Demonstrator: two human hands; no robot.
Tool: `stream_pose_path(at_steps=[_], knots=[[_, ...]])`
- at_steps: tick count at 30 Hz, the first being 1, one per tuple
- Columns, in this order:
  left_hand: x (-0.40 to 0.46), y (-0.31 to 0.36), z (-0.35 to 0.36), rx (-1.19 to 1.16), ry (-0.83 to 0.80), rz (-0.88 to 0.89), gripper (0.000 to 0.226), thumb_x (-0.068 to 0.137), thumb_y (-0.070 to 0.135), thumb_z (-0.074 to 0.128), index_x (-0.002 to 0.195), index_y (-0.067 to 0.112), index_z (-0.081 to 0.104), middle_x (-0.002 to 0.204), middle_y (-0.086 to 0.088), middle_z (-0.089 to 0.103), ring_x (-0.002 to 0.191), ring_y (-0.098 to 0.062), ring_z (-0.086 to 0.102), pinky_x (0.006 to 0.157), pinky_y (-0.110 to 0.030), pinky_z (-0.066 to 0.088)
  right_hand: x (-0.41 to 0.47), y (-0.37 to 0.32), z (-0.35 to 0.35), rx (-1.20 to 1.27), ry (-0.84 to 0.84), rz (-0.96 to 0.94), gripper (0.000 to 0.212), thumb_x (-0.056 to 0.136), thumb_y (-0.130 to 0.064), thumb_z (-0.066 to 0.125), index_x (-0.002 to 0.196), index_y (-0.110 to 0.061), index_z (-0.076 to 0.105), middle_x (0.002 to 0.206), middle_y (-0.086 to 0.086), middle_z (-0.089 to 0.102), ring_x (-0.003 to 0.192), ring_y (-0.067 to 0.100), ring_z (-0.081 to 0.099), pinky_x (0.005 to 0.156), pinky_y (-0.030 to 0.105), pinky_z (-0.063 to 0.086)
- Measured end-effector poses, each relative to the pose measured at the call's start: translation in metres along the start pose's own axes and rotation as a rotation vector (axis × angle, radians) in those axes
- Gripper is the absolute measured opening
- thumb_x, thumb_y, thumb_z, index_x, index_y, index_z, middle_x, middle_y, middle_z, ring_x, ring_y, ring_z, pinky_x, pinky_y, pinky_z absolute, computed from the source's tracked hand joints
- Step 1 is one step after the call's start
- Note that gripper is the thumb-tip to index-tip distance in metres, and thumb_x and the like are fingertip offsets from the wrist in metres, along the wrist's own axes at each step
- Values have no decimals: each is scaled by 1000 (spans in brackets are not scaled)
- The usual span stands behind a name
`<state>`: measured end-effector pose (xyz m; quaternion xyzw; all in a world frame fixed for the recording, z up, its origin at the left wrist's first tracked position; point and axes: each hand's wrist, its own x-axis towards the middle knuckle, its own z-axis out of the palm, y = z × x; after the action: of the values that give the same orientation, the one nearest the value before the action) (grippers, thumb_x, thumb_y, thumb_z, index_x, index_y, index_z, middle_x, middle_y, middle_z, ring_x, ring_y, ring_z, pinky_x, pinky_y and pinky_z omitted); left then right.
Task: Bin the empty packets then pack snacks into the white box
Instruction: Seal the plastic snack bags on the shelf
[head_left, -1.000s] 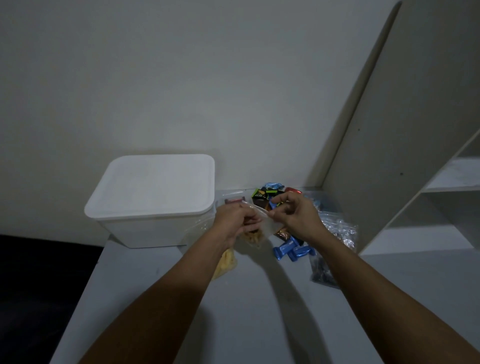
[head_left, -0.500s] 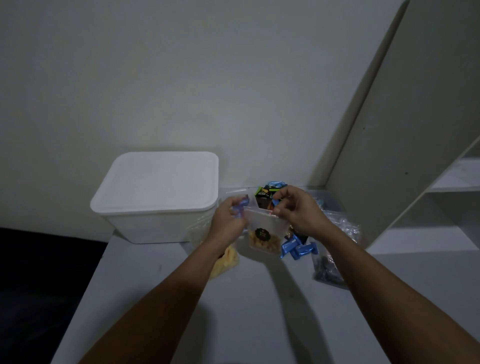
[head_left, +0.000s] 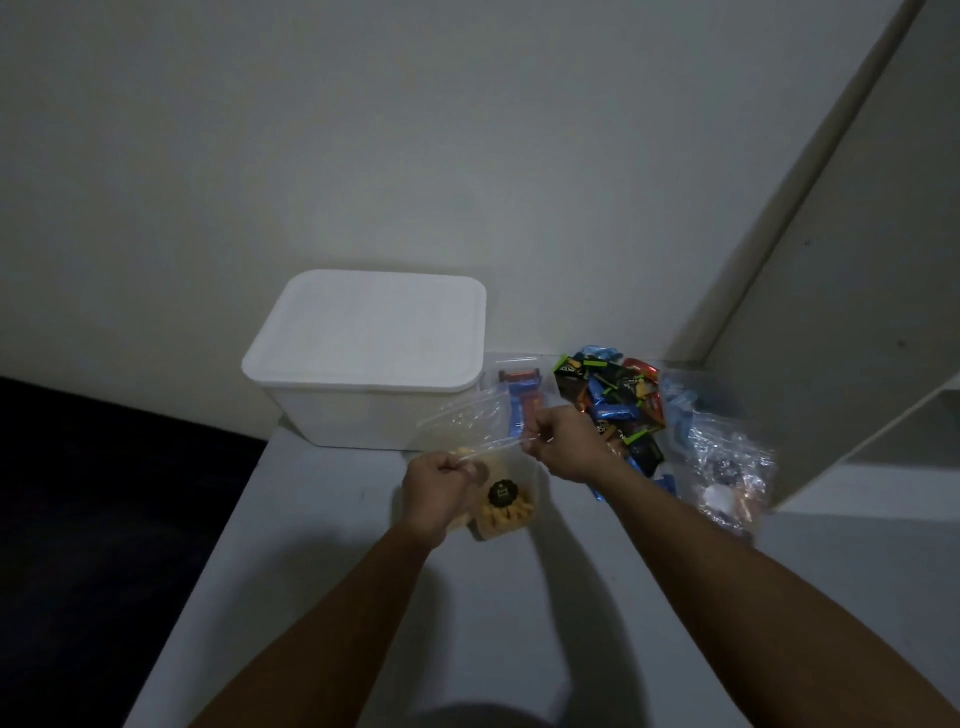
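The near stretch of the pale grey tabletop (head_left: 467, 623) lies bare. Farther back, a lidded white plastic box (head_left: 369, 358), a heap of colourful wrapped snacks (head_left: 618, 400) and crumpled clear plastic bags (head_left: 727, 467) crowd the wall side.

The place looks like a room in a home, dimly lit, probably a bedroom or a storage corner. A plain pale wall (head_left: 415, 130) with no fittings stands behind a white tabletop (head_left: 322, 597), which fits into the corner against a tall white shelf unit (head_left: 857, 312) with open compartments, furniture of a household kind. On the tabletop sit a lidded white box (head_left: 374, 358) of the plastic sort used for home storage, a heap of small wrapped snacks (head_left: 618, 400) in bright foils, and clear zip bags (head_left: 727, 467), one with yellow snacks inside. To the left of the tabletop the space falls away into darkness, and what lies there cannot be told.
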<state>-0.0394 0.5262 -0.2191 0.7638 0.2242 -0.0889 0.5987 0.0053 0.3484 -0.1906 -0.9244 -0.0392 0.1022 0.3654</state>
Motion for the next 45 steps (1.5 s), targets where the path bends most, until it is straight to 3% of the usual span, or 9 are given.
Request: stream_pose_path(at_steps=[7, 9, 13, 18, 26, 32, 37, 41, 45], knots=[[-2, 0, -10, 167, 88, 104, 13, 77, 8, 69, 73, 21, 70, 82, -1, 69, 85, -22, 67, 73, -31, 54, 14, 3, 21, -43, -33, 17, 12, 88, -5, 57, 88, -15, 64, 94, 1, 64, 93, 16, 61, 85, 31, 49], [-1, 1, -11, 172, 63, 126, 12, 74, 12, 74, 84, 17, 71, 88, -2, 70, 89, -22, 67, 78, -31, 55, 14, 4, 19, -39, -23, 5, 12, 88, -6, 59, 96, -13, 65, 94, -1, 63, 92, 15, 60, 86, 31, 49], [-1, 9, -3, 234, 56, 225, 46, 66, 18, 83, 109, 15, 67, 104, 0, 67, 95, -18, 64, 86, -36, 56, 14, 10, 6, -41, 4, -32, 9, 86, -12, 67, 94, -17, 66, 95, -1, 63, 91, 13, 60, 85, 30, 51], [-4, 34, 27, 376, 143, 414, 38, 75, 12, 71, 112, 20, 65, 113, 2, 63, 103, -15, 58, 88, -31, 52, 8, 23, -28, -8, 59, 36, 9, 87, -14, 68, 93, -8, 69, 85, 2, 65, 83, 16, 62, 84, 33, 53], [-3, 69, 101, 394, -158, 454, 20, 80, 10, 66, 100, 12, 70, 98, -3, 69, 89, -15, 60, 80, -21, 44, -21, 86, -92, -35, 202, 290, 12, 82, -11, 70, 93, -7, 71, 87, 5, 66, 84, 18, 60, 78, 29, 48], [-6, 76, 165, 473, -373, 421, 12, 76, 7, 69, 79, 19, 66, 92, -7, 71, 91, -23, 66, 84, -35, 54, -49, 134, -121, -39, 306, 487, 26, 82, -15, 69, 107, -7, 70, 111, 11, 69, 103, 28, 65, 89, 32, 49], [-6, 73, 212, 505, -490, 329, 14, 76, 4, 64, 89, 6, 69, 91, -10, 69, 92, -26, 65, 79, -32, 49, -68, 169, -129, -78, 226, 637, 32, 85, -36, 67, 100, -8, 67, 101, 13, 66, 102, 32, 64, 75, 31, 46], [-11, 70, 239, 494, -585, 194, 35, 74, 0, 63, 109, 1, 62, 97, -21, 66, 69, -21, 56, 50, -26, 41, -75, 184, -126, -91, 143, 650, 21, 91, -29, 58, 98, -12, 67, 118, 14, 65, 112, 32, 60, 83, 32, 45], [-11, 62, 260, 447, -676, 66, 63, 75, 4, 61, 136, 9, 46, 119, -13, 58, 94, -31, 61, 62, -27, 45, -74, 197, -123, 31, 149, 669, 11, 85, -18, 57, 81, -10, 65, 89, 12, 64, 90, 28, 62, 78, 33, 48]])
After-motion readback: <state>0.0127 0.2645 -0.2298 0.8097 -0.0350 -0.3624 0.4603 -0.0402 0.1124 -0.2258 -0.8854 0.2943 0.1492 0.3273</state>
